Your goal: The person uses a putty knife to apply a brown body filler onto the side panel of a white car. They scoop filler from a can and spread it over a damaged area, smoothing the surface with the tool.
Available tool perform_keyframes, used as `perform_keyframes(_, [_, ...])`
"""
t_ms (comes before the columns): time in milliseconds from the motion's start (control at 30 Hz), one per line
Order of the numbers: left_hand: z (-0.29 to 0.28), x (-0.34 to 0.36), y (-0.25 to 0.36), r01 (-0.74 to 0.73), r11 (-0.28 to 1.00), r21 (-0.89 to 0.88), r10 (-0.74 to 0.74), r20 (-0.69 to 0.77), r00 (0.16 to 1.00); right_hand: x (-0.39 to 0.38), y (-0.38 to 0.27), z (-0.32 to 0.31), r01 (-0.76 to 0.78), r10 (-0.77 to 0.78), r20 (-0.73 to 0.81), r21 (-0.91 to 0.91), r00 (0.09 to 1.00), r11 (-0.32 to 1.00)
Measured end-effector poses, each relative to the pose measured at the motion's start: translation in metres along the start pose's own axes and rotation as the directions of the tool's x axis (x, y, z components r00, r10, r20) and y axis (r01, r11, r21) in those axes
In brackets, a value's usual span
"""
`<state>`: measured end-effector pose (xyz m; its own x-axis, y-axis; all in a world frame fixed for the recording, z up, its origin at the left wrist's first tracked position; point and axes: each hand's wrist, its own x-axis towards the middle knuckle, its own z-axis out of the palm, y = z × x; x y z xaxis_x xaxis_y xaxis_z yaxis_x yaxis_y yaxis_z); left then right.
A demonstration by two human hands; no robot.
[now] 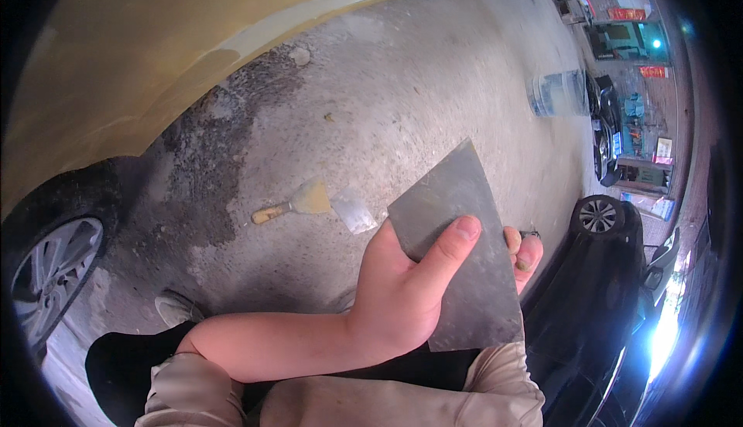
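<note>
My left hand (pixel 410 280) grips a flat grey rectangular sheet (pixel 472 288), its thumb pressed across the front face. The sheet is tilted, with one corner pointing up and away. Whether it is metal or stiff abrasive paper, I cannot tell. Behind its right edge, curled fingertips of my right hand (pixel 528 255) show; the sheet hides the rest of that hand, and what it holds is unclear. On the ground beyond my left hand lies a putty knife (pixel 298 201) with a wooden handle and a yellow-smeared blade. Close beside it is a thin pale grey flat piece (pixel 354 210).
At the upper left, a vehicle body panel (pixel 139 56) carries a broad yellow-brown coating; its wheel (pixel 58 272) stands at the left. A dark car (pixel 588 295) is parked on the right. A translucent bucket (pixel 559 93) sits farther off on the concrete ground (pixel 433 63).
</note>
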<state>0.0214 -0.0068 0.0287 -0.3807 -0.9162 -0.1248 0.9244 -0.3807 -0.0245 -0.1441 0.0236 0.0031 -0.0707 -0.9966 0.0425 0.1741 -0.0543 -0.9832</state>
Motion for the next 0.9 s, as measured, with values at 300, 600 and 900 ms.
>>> perform_keyframes(300, [-0.003, -0.001, -0.004, -0.041, 0.999, 0.014, 0.04, 0.062, 0.997, 0.0, -0.025, -0.011, -0.32, 0.334, -0.037, 0.205, 0.942, 0.925])
perform_keyframes(600, [0.001, -0.004, -0.007, -0.053, 0.999, 0.002, 0.053, 0.007, 0.999, -0.01, -0.02, -0.008, -0.229, 0.226, 0.045, 0.082, 0.973, 0.97])
perform_keyframes(900, [-0.004, -0.003, -0.004, 0.005, 1.0, -0.007, -0.004, 0.062, 0.998, -0.019, -0.015, -0.019, -0.281, 0.278, 0.077, 0.032, 0.958, 0.959])
